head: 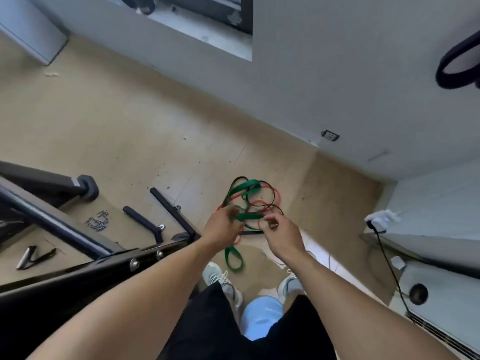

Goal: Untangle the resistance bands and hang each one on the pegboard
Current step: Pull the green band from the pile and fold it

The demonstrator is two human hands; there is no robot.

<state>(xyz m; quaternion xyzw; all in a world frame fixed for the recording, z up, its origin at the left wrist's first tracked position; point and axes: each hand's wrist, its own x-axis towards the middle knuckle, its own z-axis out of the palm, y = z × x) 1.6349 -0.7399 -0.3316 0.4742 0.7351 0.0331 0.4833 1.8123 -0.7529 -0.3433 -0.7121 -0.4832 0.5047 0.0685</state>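
A tangle of resistance bands hangs between my two hands above the floor. A wide green band (pixel 244 188) loops at the top and trails down in a loop near my shoes. Thin red bands (pixel 277 198) and a dark brown band (pixel 271 191) are knotted through it. My left hand (pixel 222 228) grips the bundle's left side, fingers curled round green and red strands. My right hand (pixel 281 232) pinches strands at the right side. No pegboard is in view; a black band (pixel 453 64) hangs on the wall at upper right.
A black exercise machine frame (pixel 78 258) fills the lower left, with black bar handles (pixel 171 211), a chain (pixel 97 220) and a strap handle (pixel 31 256) on the floor. A wall socket (pixel 330 135), a plugged cable (pixel 384 252) and a white unit (pixel 441 294) stand at right.
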